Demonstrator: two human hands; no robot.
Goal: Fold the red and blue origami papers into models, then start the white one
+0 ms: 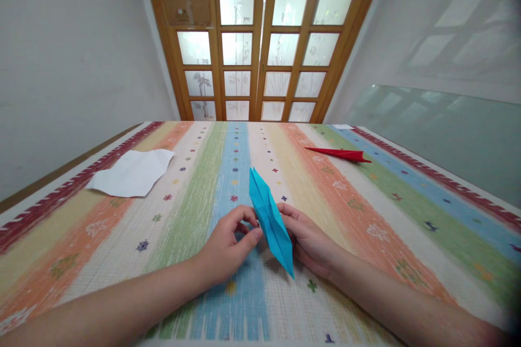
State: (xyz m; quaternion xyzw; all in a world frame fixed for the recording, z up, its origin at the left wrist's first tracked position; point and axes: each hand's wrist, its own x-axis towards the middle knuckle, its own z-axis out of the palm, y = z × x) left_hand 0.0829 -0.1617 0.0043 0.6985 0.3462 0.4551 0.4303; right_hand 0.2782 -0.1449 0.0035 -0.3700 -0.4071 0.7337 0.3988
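Two bare hands meet over a striped tablecloth (366,211), working a long, pointed piece of folded blue paper (271,217) held just above the table's near middle. The left hand (228,244) pinches the paper's left edge between thumb and fingertips; the right hand (309,241) grasps it from the other side, fingers partly hidden behind the folds. The paper runs at a slant, one tip pointing away, the other toward the camera. A crumpled white sheet (132,173) lies well apart at far left, a folded red paper (342,154) at far right. Wooden doors (264,43) with frosted panes stand beyond.
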